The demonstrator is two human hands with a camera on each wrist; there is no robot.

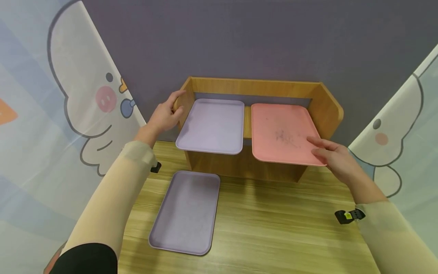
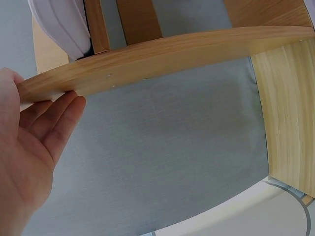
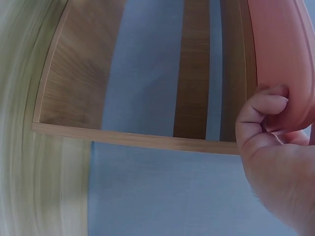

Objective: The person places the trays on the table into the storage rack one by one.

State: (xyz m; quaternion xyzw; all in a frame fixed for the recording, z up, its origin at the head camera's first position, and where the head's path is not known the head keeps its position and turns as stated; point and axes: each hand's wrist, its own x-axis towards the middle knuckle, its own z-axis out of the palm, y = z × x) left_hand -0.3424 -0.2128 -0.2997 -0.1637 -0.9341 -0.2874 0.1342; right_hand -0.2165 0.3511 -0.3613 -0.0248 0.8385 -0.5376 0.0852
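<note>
My right hand (image 1: 337,158) pinches the near right corner of a pink tray (image 1: 284,129) that lies on the upper board of a small wooden shelf (image 1: 254,85). In the right wrist view, curled fingers (image 3: 263,105) hold that corner's underside. Dark scuffs mark the pink tray's middle. My left hand (image 1: 165,112) grips the edge of the shelf's left side panel (image 2: 147,59), with the fingers on its outer face in the left wrist view. Beside the pink tray sits a pale lilac tray (image 1: 213,127) on the same board. Both trays jut out past the shelf's front edge.
A second lilac tray (image 1: 186,213) lies on the wood-grain table (image 1: 273,224), in front of the shelf on the left. A grey cloth wall (image 1: 239,38) rises behind the shelf. Curtains printed with cartoon figures (image 1: 82,76) hang on both sides.
</note>
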